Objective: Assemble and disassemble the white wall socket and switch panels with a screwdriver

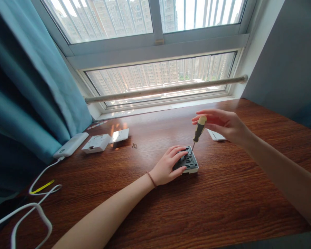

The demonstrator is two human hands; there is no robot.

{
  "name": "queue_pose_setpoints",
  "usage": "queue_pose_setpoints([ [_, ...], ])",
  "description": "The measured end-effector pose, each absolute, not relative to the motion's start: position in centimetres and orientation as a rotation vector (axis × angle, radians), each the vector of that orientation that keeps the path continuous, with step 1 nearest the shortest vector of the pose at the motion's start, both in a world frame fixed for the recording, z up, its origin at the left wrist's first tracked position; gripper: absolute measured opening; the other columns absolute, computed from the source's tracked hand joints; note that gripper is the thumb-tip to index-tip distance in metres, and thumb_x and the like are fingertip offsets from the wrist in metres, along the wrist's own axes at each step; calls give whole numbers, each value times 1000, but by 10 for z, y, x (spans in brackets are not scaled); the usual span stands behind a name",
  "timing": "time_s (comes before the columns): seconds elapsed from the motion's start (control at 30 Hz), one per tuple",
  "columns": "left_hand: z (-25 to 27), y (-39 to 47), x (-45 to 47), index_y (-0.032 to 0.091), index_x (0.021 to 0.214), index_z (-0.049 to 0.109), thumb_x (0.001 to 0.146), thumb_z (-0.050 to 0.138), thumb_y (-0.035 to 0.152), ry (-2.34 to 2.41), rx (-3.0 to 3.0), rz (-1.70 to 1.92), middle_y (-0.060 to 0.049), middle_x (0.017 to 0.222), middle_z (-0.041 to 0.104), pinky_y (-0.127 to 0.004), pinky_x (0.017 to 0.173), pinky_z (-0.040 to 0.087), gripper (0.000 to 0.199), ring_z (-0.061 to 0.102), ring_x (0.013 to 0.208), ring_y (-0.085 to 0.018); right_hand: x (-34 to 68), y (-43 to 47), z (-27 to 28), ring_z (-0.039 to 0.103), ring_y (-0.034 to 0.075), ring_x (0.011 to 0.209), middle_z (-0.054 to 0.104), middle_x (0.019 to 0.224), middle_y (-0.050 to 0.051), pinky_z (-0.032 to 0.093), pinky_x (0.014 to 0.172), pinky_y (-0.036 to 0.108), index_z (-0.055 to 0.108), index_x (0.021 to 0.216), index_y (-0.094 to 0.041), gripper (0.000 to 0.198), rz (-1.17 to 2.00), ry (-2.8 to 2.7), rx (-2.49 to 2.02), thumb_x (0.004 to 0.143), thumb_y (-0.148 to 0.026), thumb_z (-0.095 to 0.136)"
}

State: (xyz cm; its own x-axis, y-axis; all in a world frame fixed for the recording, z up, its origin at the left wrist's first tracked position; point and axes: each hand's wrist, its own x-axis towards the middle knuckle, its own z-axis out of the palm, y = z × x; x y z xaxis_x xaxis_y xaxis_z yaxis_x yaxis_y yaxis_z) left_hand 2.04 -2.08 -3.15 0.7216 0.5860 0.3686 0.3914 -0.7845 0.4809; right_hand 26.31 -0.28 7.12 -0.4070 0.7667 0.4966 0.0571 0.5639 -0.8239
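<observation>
A grey-and-white wall socket (192, 165), its dark inner side facing up, lies on the wooden table in the middle. My left hand (169, 164) spans it, fingers across the top and thumb along the near edge, gripping it; part of the socket is hidden below the hand. My right hand (221, 124) is closed on the handle of a yellow-and-black screwdriver (199, 128), pinched between thumb and fingers. The screwdriver stands slightly tilted, its tip down at the socket near the middle. Several small screws (134, 145) lie loose on the table to the left.
Left on the wooden table (223, 200) are a white box (96, 143), a white plate (120, 135) and a white power bank (71, 144) with a cable (45, 169). A yellow strip (43, 187) lies nearby. Another white plate (216, 135) is partly behind my right hand.
</observation>
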Motion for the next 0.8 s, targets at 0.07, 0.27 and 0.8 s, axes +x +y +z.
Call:
queue_pose_setpoints([
  [0.07, -32, -21, 21, 20, 128, 41, 84, 51, 30, 757, 2557, 727, -10, 136, 41, -44, 108, 28, 45, 32, 127, -23, 261, -6, 74, 60, 20, 103, 64, 111, 3, 49, 93, 39, 58, 114, -29, 31, 905, -1875, -659, 83, -26, 57],
  [0.27, -32, -22, 21, 20, 128, 41, 84, 51, 29, 753, 2559, 727, -10, 136, 41, -45, 108, 28, 45, 32, 127, -24, 255, -6, 71, 62, 19, 90, 64, 96, 3, 54, 81, 35, 67, 91, -24, 22, 538, -1787, -866, 70, -30, 70],
  [0.8, -33, -21, 21, 21, 127, 42, 84, 51, 30, 748, 2558, 742, -10, 135, 42, -46, 107, 29, 46, 34, 127, -25, 258, -1, 68, 64, 17, 79, 66, 90, 2, 55, 76, 33, 69, 86, -23, 21, 630, -1618, -912, 67, -30, 73],
])
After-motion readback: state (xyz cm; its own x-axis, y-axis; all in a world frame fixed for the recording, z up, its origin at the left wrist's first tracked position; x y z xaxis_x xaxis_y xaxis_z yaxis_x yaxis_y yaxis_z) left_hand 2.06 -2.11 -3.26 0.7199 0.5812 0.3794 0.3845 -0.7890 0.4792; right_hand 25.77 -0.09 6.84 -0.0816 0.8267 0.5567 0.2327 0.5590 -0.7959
